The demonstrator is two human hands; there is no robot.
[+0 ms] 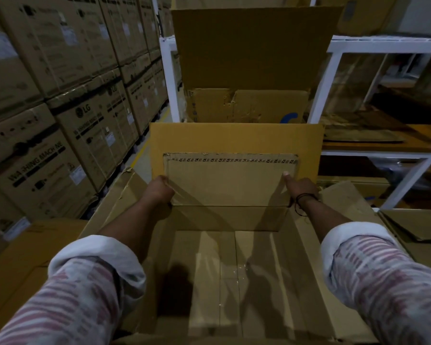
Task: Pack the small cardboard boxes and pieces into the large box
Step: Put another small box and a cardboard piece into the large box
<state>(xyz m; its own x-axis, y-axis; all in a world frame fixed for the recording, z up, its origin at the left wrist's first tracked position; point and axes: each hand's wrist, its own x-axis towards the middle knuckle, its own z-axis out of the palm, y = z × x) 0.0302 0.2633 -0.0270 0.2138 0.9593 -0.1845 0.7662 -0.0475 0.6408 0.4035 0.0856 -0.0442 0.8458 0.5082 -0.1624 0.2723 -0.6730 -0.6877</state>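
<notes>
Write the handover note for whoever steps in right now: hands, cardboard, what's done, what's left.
Left hand: fingers curled round the left edge of the piece.
Right hand: holds the piece's right edge, thumb up on its face.
Piece: upright in front of the raised far flap of the box, lower edge down at the far wall.
Done: box is open; nothing packed shows on its floor.
Left: lower this piece in, let go, then fetch the rest. Flat cardboard lies on the rack to the right.
</notes>
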